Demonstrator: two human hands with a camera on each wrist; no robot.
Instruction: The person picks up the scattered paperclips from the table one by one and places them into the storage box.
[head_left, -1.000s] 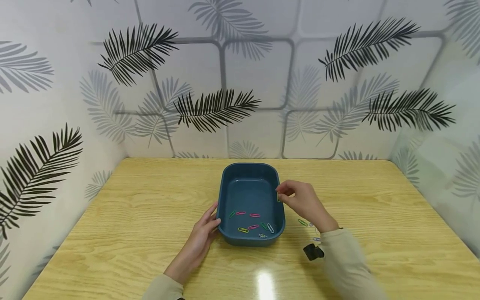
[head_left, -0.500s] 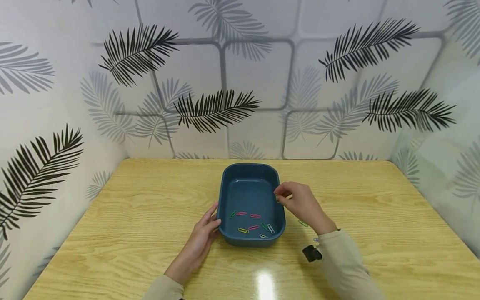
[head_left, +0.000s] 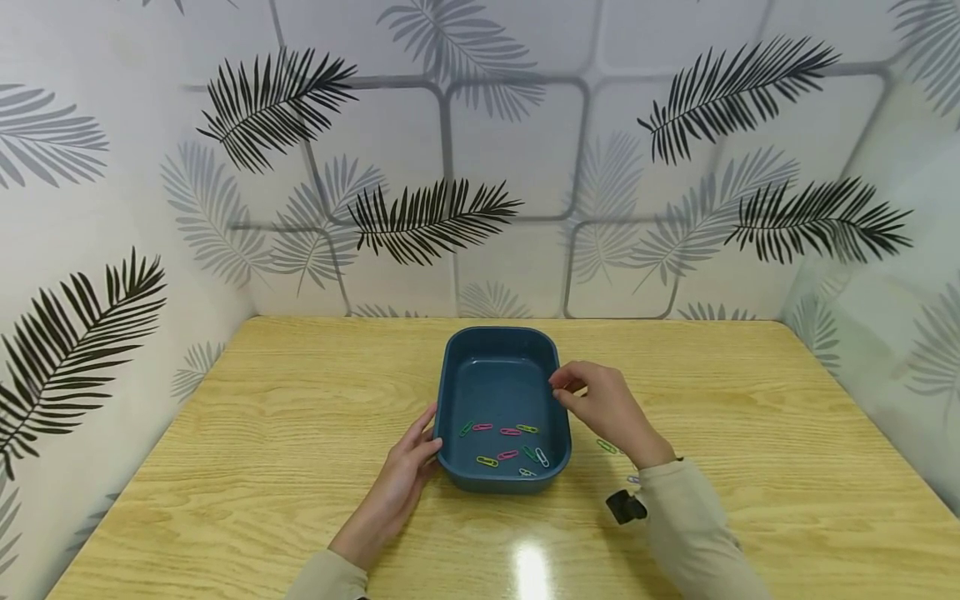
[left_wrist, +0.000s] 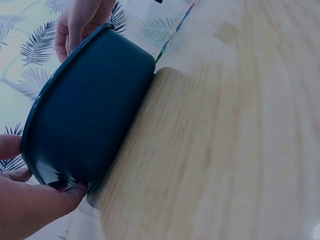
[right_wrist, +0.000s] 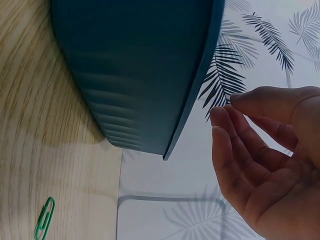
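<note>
Gripping blue bin [head_left: 498, 383] with left hand [head_left: 408, 458]. Poised at rim [head_left: 557, 360] with right hand [head_left: 606, 407], loosely curled, seemingly empty. With paper clips [head_left: 507, 455] in bin, loose clips [head_left: 606, 446] on table [head_left: 315, 425]; could scatter latter by dragging sleeve [head_left: 693, 521].

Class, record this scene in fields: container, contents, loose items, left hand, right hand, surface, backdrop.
Container: blue tray
Contents: paper clips in pink, green, yellow and white
Loose items: green paper clip and pale paper clip, right of the tray
Left hand: holding the tray's left side
Right hand: at the right rim, no clip visible
Surface: wooden table
Backdrop: leaf-patterned wall
</note>
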